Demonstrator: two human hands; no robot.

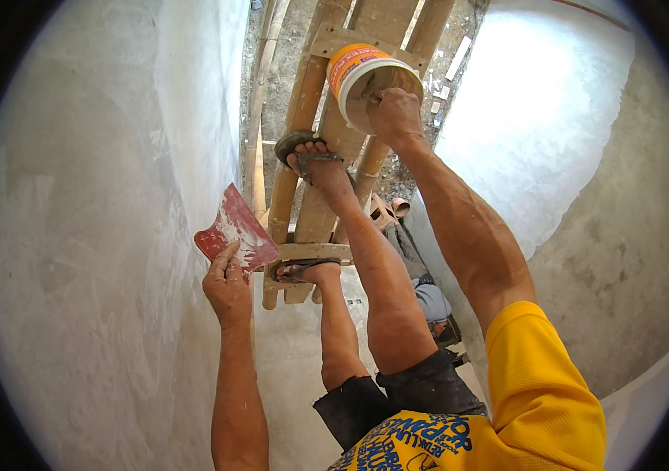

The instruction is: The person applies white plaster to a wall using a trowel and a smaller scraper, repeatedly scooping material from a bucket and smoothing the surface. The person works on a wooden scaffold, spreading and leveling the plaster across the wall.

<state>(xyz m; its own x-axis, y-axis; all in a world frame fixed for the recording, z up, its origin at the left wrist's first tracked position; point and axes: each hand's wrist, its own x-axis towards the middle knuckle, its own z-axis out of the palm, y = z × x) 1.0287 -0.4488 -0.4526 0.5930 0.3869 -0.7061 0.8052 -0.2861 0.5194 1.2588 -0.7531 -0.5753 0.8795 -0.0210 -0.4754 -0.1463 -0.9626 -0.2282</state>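
Observation:
My left hand [227,286] is closed on a red plastic putty spreader [236,231], thumb on its face. White putty is smeared over the spreader, and its blade is close to the pale wall [115,235] on the left. My right hand [396,116] is closed at the mouth of an orange and white bucket [345,64], overlapping the lower right of its rim. Greyish putty coats the inside of the bucket. Whatever the right fingers grip is hidden by the hand itself. Both hands have putty stains.
My sandalled feet [323,161] stand on a raised scaffold of wooden planks [320,196] and bamboo poles [307,98], with gaps between them. Debris lies on the ground below. A partly white-coated wall [539,94] rises at the right. Below, another person [431,302] is partly visible.

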